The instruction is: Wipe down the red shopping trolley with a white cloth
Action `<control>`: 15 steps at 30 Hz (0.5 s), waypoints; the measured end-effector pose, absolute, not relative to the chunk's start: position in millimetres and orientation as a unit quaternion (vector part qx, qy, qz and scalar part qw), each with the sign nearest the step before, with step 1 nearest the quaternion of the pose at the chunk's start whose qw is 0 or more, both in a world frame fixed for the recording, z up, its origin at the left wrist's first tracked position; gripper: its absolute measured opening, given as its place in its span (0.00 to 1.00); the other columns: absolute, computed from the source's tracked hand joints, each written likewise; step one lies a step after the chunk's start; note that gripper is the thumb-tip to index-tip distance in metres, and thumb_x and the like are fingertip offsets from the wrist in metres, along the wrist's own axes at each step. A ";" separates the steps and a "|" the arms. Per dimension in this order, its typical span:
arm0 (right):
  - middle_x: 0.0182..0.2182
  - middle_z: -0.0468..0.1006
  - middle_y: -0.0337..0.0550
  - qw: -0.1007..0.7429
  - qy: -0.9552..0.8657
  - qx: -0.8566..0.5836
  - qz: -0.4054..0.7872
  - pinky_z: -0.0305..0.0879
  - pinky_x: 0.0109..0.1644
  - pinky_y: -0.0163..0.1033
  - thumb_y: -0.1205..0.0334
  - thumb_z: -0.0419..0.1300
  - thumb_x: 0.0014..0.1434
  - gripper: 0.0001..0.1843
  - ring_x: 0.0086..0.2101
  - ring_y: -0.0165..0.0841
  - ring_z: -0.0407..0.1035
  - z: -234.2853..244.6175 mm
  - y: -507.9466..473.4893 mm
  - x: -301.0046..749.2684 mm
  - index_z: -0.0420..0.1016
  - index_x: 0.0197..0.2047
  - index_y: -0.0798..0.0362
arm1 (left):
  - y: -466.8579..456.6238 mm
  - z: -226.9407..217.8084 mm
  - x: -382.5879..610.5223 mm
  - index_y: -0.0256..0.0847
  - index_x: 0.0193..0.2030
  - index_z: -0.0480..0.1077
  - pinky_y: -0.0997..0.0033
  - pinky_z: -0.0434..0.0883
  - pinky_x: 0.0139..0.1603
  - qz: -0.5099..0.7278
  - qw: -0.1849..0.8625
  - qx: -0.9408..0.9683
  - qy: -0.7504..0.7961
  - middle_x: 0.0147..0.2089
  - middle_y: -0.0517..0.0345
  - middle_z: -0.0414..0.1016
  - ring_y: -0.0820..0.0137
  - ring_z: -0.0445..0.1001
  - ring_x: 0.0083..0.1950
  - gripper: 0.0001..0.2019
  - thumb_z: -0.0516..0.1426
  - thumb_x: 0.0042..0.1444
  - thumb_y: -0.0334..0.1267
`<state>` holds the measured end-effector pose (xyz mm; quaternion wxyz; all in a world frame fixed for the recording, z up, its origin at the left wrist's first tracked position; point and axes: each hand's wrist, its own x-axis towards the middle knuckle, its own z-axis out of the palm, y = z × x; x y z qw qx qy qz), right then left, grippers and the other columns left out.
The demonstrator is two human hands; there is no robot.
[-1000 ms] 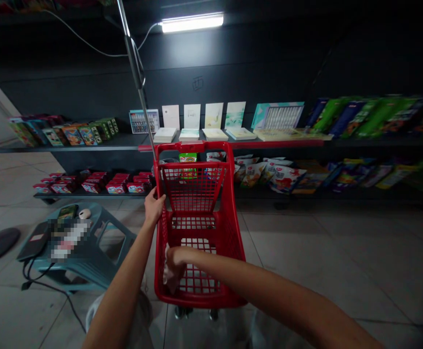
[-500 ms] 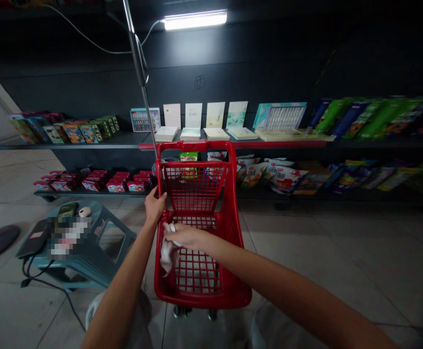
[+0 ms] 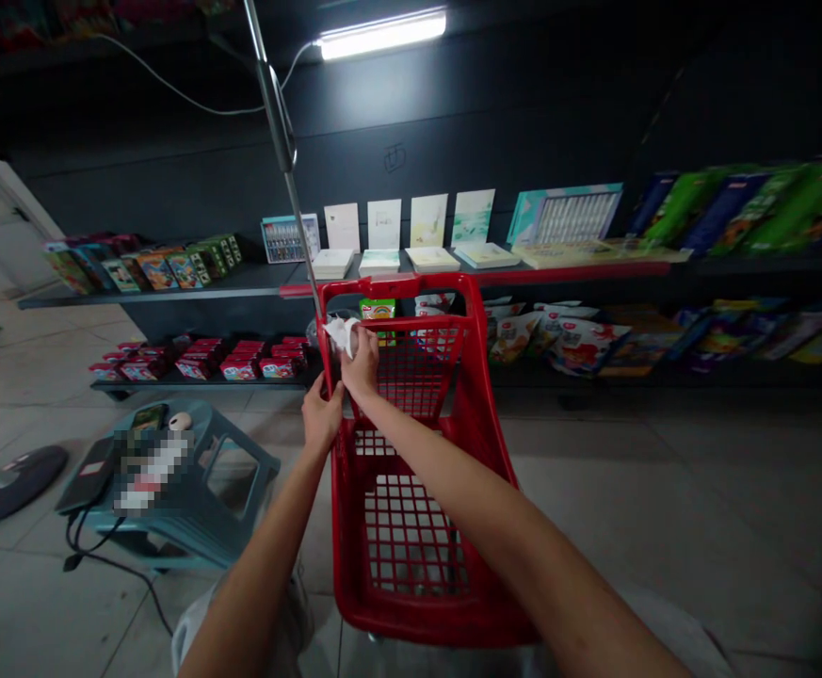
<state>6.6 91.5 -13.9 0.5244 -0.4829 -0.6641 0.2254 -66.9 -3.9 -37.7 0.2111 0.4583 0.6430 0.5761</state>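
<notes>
A red plastic shopping cart (image 3: 499, 433) with a grid basket stands in front of me. My left hand (image 3: 323, 411) grips the cart's left side rim, its thumb on the near face and the other fingers partly hidden behind it. Higher on that same side, my right hand (image 3: 361, 365) pinches a crumpled white cloth (image 3: 342, 332) against the cart's upper left corner, close to the handle. A thin metal pole (image 3: 280, 132) rises beside that corner.
A blue-grey stool (image 3: 205, 508) stands left of the cart, bearing a phone (image 3: 149, 417), a dark device (image 3: 89, 471) and trailing cables. Behind the cart, a dark shelf (image 3: 241, 279) holds books, boxes and snack bags. A round base (image 3: 22, 485) lies at far left.
My right hand has moved the cloth from inside the basket's left wall up to the corner near the handle. My left hand still holds the left rim. The view has shifted slightly.
</notes>
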 end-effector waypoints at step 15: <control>0.72 0.59 0.52 0.070 -0.848 -0.521 0.067 0.52 0.70 0.45 0.67 0.48 0.72 0.23 0.69 0.40 0.49 -178.3 74.9 132.5 0.74 0.64 0.51 | -0.4 -32.7 -57.1 0.36 0.60 0.73 0.60 0.70 0.63 0.577 0.203 0.445 0.654 0.55 0.46 0.81 0.59 0.78 0.56 0.20 0.60 0.61 0.38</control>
